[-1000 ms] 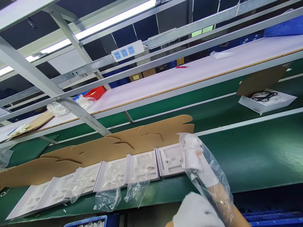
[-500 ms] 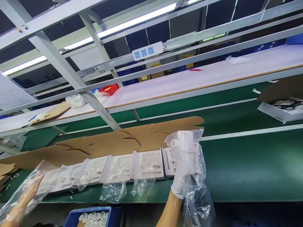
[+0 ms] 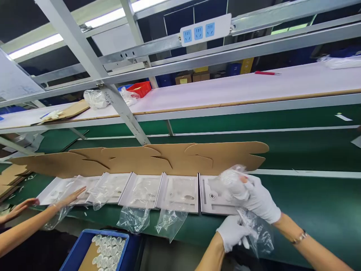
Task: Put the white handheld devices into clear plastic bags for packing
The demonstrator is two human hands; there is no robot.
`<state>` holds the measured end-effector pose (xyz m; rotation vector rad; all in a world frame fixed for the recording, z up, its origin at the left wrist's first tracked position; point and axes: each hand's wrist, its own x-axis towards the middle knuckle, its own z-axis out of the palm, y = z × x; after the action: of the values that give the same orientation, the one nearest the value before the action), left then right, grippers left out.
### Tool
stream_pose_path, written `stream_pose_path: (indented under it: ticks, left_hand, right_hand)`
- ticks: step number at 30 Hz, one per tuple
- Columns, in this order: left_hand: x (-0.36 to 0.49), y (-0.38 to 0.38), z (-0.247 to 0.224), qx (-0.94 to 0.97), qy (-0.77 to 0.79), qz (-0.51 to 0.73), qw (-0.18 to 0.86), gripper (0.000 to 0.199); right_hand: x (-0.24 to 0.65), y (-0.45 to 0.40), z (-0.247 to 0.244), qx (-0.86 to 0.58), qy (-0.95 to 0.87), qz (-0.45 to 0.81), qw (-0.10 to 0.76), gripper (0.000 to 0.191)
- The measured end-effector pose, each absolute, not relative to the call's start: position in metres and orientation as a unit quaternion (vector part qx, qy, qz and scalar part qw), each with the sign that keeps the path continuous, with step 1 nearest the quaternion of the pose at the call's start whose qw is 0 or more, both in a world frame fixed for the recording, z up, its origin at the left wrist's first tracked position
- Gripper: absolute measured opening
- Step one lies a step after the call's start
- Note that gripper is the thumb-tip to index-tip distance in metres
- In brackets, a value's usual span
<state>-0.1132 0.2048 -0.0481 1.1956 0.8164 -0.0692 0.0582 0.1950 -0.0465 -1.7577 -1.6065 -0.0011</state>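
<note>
Gripping a clear plastic bag (image 3: 255, 226) over the counter (image 3: 310, 195), both gloved hands (right hand (image 3: 261, 199) at one o'clock of left hand (image 3: 232, 233)) press its white contents into the rightmost tray (image 3: 210, 207).

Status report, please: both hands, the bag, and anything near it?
Right hand gloved, pressing bag onto the end tray. Left hand gloved, gripping the bag's tail. Another person's hand on the far-left trays, well apart.
</note>
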Motion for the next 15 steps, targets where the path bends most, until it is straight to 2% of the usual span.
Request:
stream_pose_path:
  ticks: [2,3,5,7,10,12,15]
  left_hand:
    - [-0.112,0.232,-0.066,0.591,0.429,-0.037,0.682,0.019]
    - [-0.109,0.245,-0.074,0.61,0.455,-0.027,0.649,0.023]
    - [-0.1,0.265,-0.086,0.634,0.495,0.027,0.593,0.025]
    - [-0.093,0.274,-0.092,0.656,0.523,0.093,0.536,0.029]
    - [-0.113,0.281,-0.091,0.672,0.556,0.189,0.451,0.053]
    - [-0.168,0.304,-0.075,0.671,0.581,0.235,0.395,0.063]
    - [-0.317,0.394,-0.018,0.688,0.61,0.277,0.278,0.063]
  right_hand:
    - [0.082,0.225,-0.065,-0.647,-0.733,0.023,0.21,0.045]
    - [0.09,0.24,-0.076,-0.625,-0.768,0.04,0.131,0.045]
    - [0.101,0.268,-0.097,-0.587,-0.807,0.061,0.004,0.054]
    - [0.105,0.289,-0.117,-0.556,-0.824,0.073,-0.081,0.069]
    - [0.108,0.304,-0.142,-0.548,-0.82,0.094,-0.134,0.088]
    - [0.107,0.306,-0.158,-0.556,-0.817,0.092,-0.126,0.083]
    - [0.105,0.305,-0.181,-0.565,-0.816,0.092,-0.08,0.067]
